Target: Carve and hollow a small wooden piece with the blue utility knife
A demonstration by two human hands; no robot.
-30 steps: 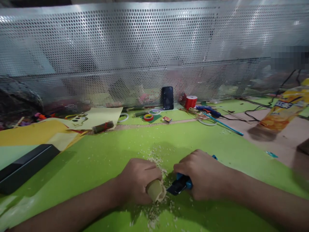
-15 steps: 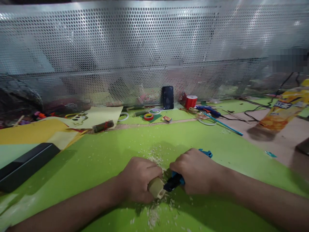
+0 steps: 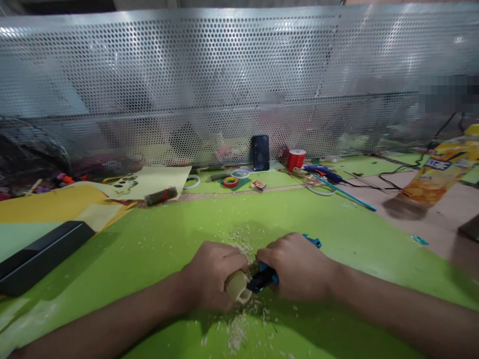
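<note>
My left hand (image 3: 212, 276) is wrapped round a short piece of bamboo (image 3: 235, 286), its hollow end facing right and toward me. In my right hand (image 3: 295, 267) is a blue and black utility knife (image 3: 262, 278), its blue tail sticking out behind the fist. The knife's dark front end is at the rim of the bamboo's open end; the blade itself is too small to make out. Pale shavings (image 3: 237, 331) lie scattered under and around both hands on the green sheet (image 3: 157, 299).
Behind stands a perforated metal panel (image 3: 209, 65) with a phone (image 3: 261, 152) leaning on it. Along it lie a red ribbon spool (image 3: 296, 159), tape rolls (image 3: 230, 182), a glue gun (image 3: 322, 173) and a tied bamboo piece (image 3: 160, 196). A drink bottle (image 3: 436, 174) stands right; a black box (image 3: 45, 257) lies left.
My right hand and the knife have shifted slightly left. The bamboo has moved a little left and its open end is turned more toward me.
</note>
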